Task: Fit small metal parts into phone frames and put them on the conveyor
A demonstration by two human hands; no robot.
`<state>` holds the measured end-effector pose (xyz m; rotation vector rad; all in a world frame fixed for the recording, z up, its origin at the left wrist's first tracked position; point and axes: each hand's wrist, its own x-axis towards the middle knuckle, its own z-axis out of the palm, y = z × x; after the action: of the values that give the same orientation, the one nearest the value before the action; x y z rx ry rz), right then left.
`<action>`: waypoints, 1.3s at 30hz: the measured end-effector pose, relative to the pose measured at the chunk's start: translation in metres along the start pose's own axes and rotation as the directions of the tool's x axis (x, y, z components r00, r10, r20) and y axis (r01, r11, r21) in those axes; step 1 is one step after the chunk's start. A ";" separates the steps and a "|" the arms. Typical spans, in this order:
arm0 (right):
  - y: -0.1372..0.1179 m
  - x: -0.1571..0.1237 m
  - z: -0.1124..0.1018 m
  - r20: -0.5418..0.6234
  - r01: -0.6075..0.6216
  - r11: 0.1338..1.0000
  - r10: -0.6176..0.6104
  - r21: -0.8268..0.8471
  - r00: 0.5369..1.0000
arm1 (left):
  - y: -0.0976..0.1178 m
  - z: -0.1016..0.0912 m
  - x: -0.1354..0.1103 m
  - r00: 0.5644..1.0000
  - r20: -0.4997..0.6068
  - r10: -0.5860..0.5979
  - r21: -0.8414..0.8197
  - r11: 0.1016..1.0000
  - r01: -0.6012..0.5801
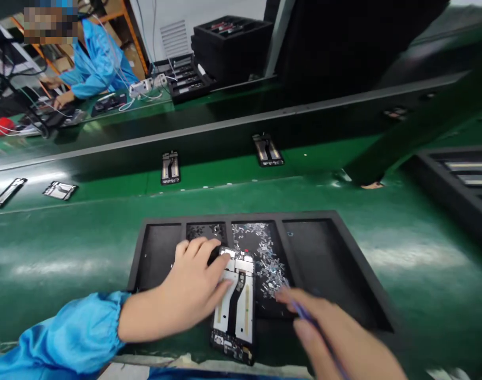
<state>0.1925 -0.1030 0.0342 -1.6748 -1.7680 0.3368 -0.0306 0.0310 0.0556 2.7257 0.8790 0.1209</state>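
My left hand (pixel 191 282) grips an opened phone (pixel 245 311) by its upper left edge, fingers at the top and thumb on its face. Inside the phone a black flex cable runs down between pale panels, with a circuit board at the bottom. It lies tilted over a black tray (pixel 357 274) with several compartments. One compartment holds a heap of small shiny metal parts (pixel 270 269). Just right of that heap, my right hand (pixel 336 327) closes around a thin purple tool (pixel 304 311); its tip is blurred. Small dark pieces (pixel 201 230) lie in the compartment behind my left hand.
Several opened phones lie on the green strip behind, one (pixel 170 168) near the middle and another (pixel 267 150) farther right. A green post (pixel 407 126) rises at right beside a black tray (pixel 442 184). Across the bench a co-worker in blue sleeves (pixel 98 58) handles things near stacked black trays (pixel 230 47).
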 end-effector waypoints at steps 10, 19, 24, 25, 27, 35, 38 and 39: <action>0.050 0.123 -0.015 0.103 -0.308 0.801 0.298 0.513 0.949 | -0.034 0.022 0.073 0.953 0.044 0.301 -0.086 0.951 -0.297; 0.081 0.135 0.010 0.131 -0.115 0.941 0.077 0.317 0.988 | -0.032 0.026 0.074 0.915 -0.110 0.388 -0.021 0.919 -0.393; 0.087 0.128 0.011 0.134 -0.113 0.975 0.088 0.190 0.987 | -0.034 0.027 0.075 0.919 -0.141 0.368 -0.069 0.922 -0.380; 0.086 0.128 0.011 0.137 -0.122 0.976 0.097 0.183 0.986 | -0.035 0.026 0.075 0.921 -0.141 0.364 -0.074 0.924 -0.376; 0.086 0.131 0.012 0.141 -0.132 0.973 0.106 0.190 0.984 | -0.037 0.021 0.074 0.926 -0.152 0.344 -0.068 0.932 -0.357; 0.088 0.136 0.015 0.173 -0.179 0.959 0.142 0.219 0.975 | -0.007 0.005 0.029 0.850 -0.047 0.525 0.120 0.848 -0.517; 0.088 0.136 0.013 0.191 -0.204 0.953 0.162 0.223 0.968 | 0.003 0.022 0.006 0.852 -0.025 0.523 0.153 0.844 -0.514; 0.088 0.137 0.012 0.194 -0.208 0.953 0.166 0.222 0.967 | 0.004 0.028 0.001 0.850 -0.022 0.526 0.152 0.842 -0.517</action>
<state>0.2603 0.0436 0.0115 -1.6803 -1.6158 0.7736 -0.0229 0.0217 0.0295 3.0389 0.1305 0.2609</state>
